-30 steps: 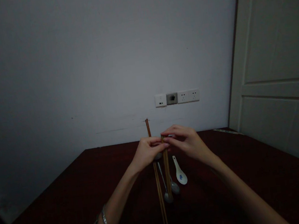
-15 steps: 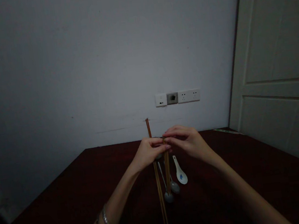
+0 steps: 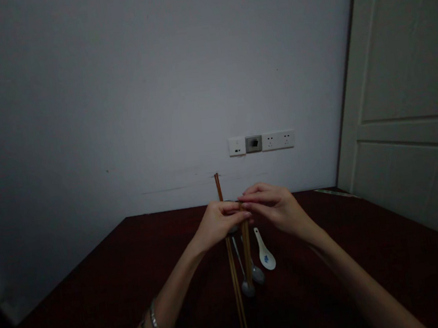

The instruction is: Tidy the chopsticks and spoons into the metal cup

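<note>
My left hand (image 3: 218,221) is closed around the upper part of a pair of light wooden chopsticks (image 3: 247,248), which point down toward the table. The fingertips of my right hand (image 3: 274,205) pinch at the top end of the same chopsticks. Behind my left hand, longer chopsticks (image 3: 236,284) with reddish-brown upper ends lie on the table. Two metal spoons are below my hands: one spoon (image 3: 247,288) partly behind the held chopsticks, the other spoon (image 3: 258,274) just right of them. A white ceramic spoon (image 3: 267,259) with a blue mark lies beneath my right hand.
The dark red table (image 3: 169,276) meets a pale wall (image 3: 155,97). A row of sockets and switches (image 3: 260,143) sits on that wall. To the right stands a pale panelled door (image 3: 406,98). Something rounded behind my left fingers is mostly hidden.
Both hands stay nearly in place at the top of the chopsticks. The lower ends of the held chopsticks have shifted very slightly; the view has moved a little.
</note>
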`<action>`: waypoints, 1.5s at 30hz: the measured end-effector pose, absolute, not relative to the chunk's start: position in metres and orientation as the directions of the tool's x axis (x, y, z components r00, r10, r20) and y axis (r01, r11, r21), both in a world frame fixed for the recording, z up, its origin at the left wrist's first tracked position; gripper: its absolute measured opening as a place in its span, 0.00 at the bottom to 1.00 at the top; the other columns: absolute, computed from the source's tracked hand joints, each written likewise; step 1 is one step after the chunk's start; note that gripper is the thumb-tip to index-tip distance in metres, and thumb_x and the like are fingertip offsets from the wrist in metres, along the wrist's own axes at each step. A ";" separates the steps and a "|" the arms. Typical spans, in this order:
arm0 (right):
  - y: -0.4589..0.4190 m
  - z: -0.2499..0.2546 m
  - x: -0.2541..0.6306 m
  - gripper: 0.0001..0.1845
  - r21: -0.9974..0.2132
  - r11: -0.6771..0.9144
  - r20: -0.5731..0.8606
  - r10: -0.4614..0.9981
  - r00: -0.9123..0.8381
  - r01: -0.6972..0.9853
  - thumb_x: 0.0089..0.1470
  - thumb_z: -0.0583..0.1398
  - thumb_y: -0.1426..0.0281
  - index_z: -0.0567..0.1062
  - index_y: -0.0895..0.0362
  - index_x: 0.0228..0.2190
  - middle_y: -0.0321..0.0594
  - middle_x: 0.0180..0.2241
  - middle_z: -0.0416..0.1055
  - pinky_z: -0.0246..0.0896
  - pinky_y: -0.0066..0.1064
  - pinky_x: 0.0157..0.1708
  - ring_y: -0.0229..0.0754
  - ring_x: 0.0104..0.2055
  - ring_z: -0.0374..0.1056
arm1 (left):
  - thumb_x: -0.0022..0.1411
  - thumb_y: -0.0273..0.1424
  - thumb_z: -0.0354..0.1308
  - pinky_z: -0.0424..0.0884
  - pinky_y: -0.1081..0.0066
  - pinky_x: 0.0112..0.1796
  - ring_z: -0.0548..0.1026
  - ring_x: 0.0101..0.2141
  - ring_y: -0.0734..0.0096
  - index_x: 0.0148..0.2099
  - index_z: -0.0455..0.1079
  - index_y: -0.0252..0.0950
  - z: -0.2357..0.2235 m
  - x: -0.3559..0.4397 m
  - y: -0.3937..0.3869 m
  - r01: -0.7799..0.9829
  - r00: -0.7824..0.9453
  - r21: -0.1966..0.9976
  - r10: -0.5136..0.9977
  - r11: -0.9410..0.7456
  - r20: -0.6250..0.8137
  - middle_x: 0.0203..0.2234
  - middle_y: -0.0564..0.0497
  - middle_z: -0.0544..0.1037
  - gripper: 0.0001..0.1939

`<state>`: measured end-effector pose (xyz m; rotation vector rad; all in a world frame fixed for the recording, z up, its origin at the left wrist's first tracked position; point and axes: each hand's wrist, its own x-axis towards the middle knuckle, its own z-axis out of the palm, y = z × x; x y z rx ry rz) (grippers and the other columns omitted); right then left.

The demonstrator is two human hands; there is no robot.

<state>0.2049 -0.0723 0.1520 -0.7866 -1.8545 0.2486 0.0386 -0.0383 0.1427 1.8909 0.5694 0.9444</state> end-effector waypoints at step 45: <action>-0.041 0.100 0.158 0.23 -0.992 0.128 0.126 0.970 -0.206 -0.001 0.30 0.66 0.57 0.76 0.63 0.26 0.44 0.25 0.75 0.65 0.31 0.28 0.42 0.29 0.71 | 0.48 0.32 0.62 0.72 0.72 0.30 0.76 0.28 0.69 0.32 0.73 0.27 0.147 0.018 -0.004 -0.112 0.366 0.948 0.874 -0.299 0.319 0.26 0.44 0.78 0.11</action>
